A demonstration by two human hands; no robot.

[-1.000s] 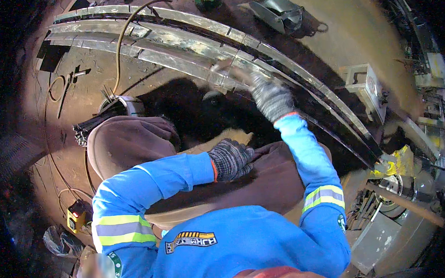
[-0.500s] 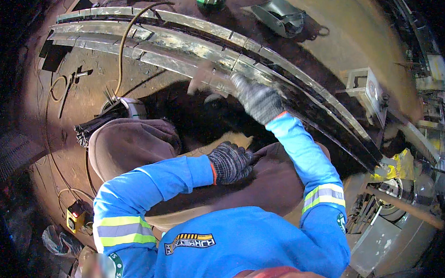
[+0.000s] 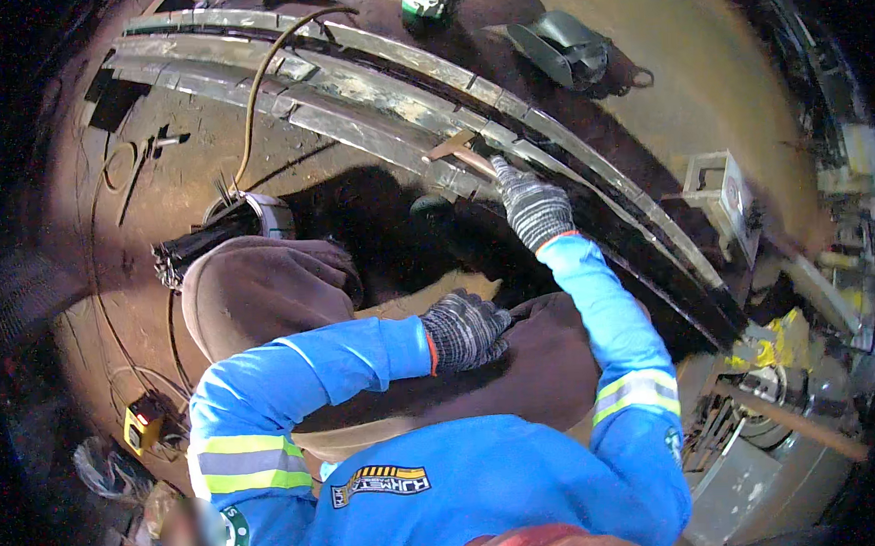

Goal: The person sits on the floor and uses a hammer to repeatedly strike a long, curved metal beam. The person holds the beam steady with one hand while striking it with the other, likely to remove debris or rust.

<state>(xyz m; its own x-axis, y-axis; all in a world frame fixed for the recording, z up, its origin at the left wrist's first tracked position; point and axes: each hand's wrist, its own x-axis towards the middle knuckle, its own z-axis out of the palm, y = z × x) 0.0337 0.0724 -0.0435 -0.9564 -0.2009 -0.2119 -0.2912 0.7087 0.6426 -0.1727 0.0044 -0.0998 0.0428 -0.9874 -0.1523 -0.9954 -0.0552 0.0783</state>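
Observation:
My right hand (image 3: pixel 535 205), in a grey knitted glove, is closed round the handle of a hammer (image 3: pixel 451 147). The hammer's head is at the near side of a long metal beam (image 3: pixel 338 126); whether it touches the metal I cannot tell. Bright and rust-dark patches show along the beam, which lies across the floor in front of me. My left hand (image 3: pixel 465 330), gloved alike, rests curled on my brown-clad leg. Its fingers are closed, and whatever may be inside them is hidden.
A welding mask (image 3: pixel 560 51) and a dark bucket (image 3: pixel 433 5) sit beyond the beam. A tan hose (image 3: pixel 258 81) crosses it. Left stand a pot (image 3: pixel 274 217) of rods and a yellow box (image 3: pixel 143 424). A metal stand (image 3: pixel 722 197) is at right.
The hammer was smeared by motion and now shows sharply, a little farther right. My right hand has shifted slightly right and nearer me. My left hand stays curled on the leg.

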